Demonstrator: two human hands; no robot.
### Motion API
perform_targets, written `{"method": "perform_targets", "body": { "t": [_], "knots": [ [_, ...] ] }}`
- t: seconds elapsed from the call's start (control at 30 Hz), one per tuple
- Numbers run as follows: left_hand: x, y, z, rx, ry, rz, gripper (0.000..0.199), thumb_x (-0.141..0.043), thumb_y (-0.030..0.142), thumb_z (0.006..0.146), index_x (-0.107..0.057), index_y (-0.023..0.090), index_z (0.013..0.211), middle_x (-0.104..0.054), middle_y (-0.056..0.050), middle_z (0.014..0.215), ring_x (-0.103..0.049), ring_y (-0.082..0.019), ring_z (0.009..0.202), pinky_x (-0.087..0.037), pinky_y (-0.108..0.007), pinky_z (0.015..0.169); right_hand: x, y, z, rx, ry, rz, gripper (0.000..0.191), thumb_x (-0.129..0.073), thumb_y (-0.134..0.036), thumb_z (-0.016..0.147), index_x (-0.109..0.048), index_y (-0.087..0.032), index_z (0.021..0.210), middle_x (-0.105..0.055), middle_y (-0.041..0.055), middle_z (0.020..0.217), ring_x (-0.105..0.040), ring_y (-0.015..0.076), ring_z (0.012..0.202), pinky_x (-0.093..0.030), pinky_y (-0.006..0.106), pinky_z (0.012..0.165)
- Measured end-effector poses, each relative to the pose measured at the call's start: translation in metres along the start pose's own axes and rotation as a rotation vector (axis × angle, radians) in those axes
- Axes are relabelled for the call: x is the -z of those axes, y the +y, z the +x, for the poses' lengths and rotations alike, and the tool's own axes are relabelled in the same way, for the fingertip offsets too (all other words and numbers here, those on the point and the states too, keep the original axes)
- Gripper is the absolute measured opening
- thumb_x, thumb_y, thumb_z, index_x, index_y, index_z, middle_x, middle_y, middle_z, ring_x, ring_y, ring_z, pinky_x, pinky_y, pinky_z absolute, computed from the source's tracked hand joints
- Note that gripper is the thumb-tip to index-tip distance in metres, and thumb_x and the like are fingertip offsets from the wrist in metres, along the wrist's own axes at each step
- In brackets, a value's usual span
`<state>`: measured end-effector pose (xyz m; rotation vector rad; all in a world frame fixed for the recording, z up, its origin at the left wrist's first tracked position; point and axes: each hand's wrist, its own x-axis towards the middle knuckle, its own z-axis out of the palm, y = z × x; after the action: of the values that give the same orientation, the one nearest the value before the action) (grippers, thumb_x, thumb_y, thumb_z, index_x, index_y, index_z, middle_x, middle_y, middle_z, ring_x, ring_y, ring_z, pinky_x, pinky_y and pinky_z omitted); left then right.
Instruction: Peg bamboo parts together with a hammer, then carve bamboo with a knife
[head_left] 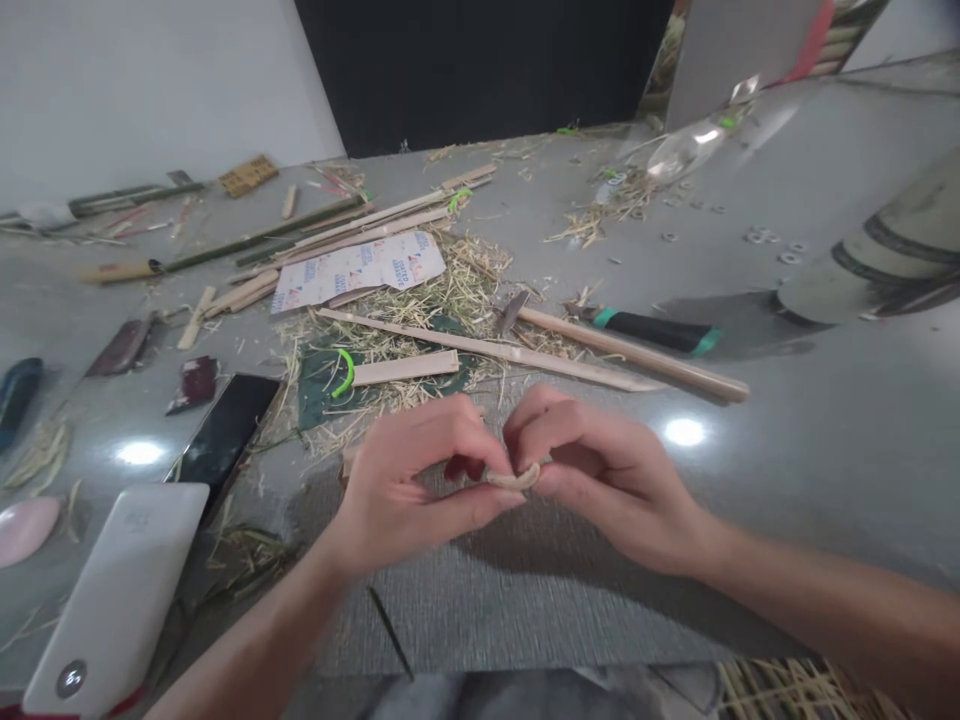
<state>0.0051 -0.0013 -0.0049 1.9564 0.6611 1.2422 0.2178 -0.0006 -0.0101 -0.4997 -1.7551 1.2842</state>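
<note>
My left hand [427, 475] and my right hand [607, 465] meet over the front of the table, fingertips almost touching. Between them they pinch a small, pale, curved piece [514, 480] that looks like a sliver of wood or bamboo; its exact kind is too small to tell. The thumb and fingers of each hand close on one end of it. Just beyond the hands lie a long split bamboo strip [480, 347], a short flat strip [409, 369] with a bright green curved piece [343, 372] at its end, and a wooden-handled hammer [637, 355].
A black-and-green tool handle [660, 328] lies beside the hammer. Shavings [469, 270] surround a printed sandpaper sheet [360, 270] further back. To the left lie a black phone [232, 425] and a white power bank [116, 600]. A bamboo tube [885, 250] stands right; small rings [787, 257] are scattered near it.
</note>
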Motion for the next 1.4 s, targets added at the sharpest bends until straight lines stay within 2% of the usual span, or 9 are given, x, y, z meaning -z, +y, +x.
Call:
{"method": "perform_targets", "body": {
  "t": [0.13,0.33,0.47,0.63,0.73,0.93,1.07,1.27,1.4],
  "knots": [
    [-0.0003,0.0008,0.0011,0.015,-0.011,-0.03,0.012,-0.08,0.025,0.093,-0.069,0.022,0.087,-0.066,0.0,0.073,-0.057,-0.012,0.062,-0.045,-0.027,0.057,-0.001,0.001,-0.0003,-0.007,-0.016,0.035,0.005,-0.058,-0.022,0.107,-0.062,-0.021,0.103,-0.059,0.0042,0.1,-0.058,0.0142,0.093,-0.052,0.029,0.082],
    [-0.0004,0.002,-0.0004,0.021,-0.01,-0.047,0.016,-0.081,0.019,0.092,-0.067,0.022,0.085,-0.064,0.002,0.07,-0.053,-0.01,0.06,-0.044,-0.026,0.057,-0.0016,0.0036,0.0001,0.0,-0.014,0.066,0.006,-0.058,-0.022,0.107,-0.061,-0.02,0.102,-0.058,0.0037,0.099,-0.056,0.0133,0.094,-0.049,0.027,0.08],
    [-0.0016,0.0005,-0.002,0.023,0.003,-0.055,0.016,-0.082,0.018,0.09,-0.067,0.022,0.086,-0.063,0.002,0.072,-0.053,-0.011,0.062,-0.044,-0.026,0.058,-0.0032,0.0063,-0.001,-0.02,-0.009,0.146,0.005,-0.059,-0.023,0.107,-0.062,-0.021,0.104,-0.058,0.0046,0.101,-0.056,0.0152,0.096,-0.051,0.03,0.083],
    [-0.0045,-0.0014,-0.0002,0.182,-0.038,-0.08,0.02,-0.081,0.021,0.089,-0.062,0.022,0.087,-0.059,0.002,0.074,-0.052,-0.012,0.065,-0.044,-0.025,0.058,-0.0045,0.0094,-0.0019,-0.096,0.048,0.241,0.004,-0.059,-0.025,0.107,-0.061,-0.022,0.106,-0.056,0.0034,0.1,-0.057,0.0144,0.093,-0.05,0.028,0.079],
    [-0.0046,-0.0017,0.0022,0.216,-0.074,-0.079,0.022,-0.075,0.022,0.094,-0.058,0.02,0.081,-0.053,0.003,0.071,-0.047,-0.011,0.063,-0.039,-0.024,0.057,-0.0041,0.0091,-0.0017,-0.119,0.083,0.25,0.005,-0.061,-0.026,0.106,-0.062,-0.022,0.106,-0.056,0.0029,0.099,-0.057,0.013,0.091,-0.049,0.024,0.076],
    [-0.0015,-0.0018,0.0012,0.354,-0.112,-0.239,0.031,-0.066,0.028,0.101,-0.053,0.018,0.075,-0.041,0.004,0.069,-0.034,-0.01,0.062,-0.027,-0.025,0.055,-0.002,0.0064,-0.0017,-0.085,0.124,0.19,0.015,-0.065,-0.015,0.102,-0.068,-0.023,0.115,-0.064,0.0028,0.107,-0.062,0.0101,0.095,-0.054,0.02,0.08],
    [-0.0002,-0.002,-0.0023,0.487,-0.147,-0.386,0.031,-0.064,0.036,0.103,-0.061,0.017,0.079,-0.046,0.002,0.07,-0.04,-0.011,0.063,-0.03,-0.026,0.056,-0.0026,0.0062,-0.001,-0.093,0.15,0.256,0.016,-0.067,-0.013,0.101,-0.072,-0.023,0.112,-0.065,0.0004,0.099,-0.064,0.0063,0.082,-0.058,0.016,0.071],
    [-0.0011,-0.0039,-0.0029,0.576,-0.148,-0.491,0.031,-0.063,0.041,0.104,-0.069,0.017,0.084,-0.061,-0.002,0.071,-0.055,-0.014,0.067,-0.041,-0.025,0.061,-0.004,0.005,0.0016,-0.152,0.157,0.371,0.012,-0.068,-0.013,0.1,-0.071,-0.022,0.107,-0.067,-0.0019,0.09,-0.068,0.006,0.073,-0.06,0.015,0.065],
    [-0.0026,-0.0036,0.0018,0.621,-0.196,-0.539,0.027,-0.065,0.041,0.103,-0.076,0.017,0.096,-0.072,-0.006,0.084,-0.059,-0.013,0.068,-0.045,-0.023,0.059,-0.0015,0.008,0.0005,-0.192,0.196,0.39,0.008,-0.07,-0.015,0.1,-0.069,-0.021,0.105,-0.069,-0.0014,0.09,-0.068,0.0074,0.07,-0.061,0.017,0.064]
  ]
}}
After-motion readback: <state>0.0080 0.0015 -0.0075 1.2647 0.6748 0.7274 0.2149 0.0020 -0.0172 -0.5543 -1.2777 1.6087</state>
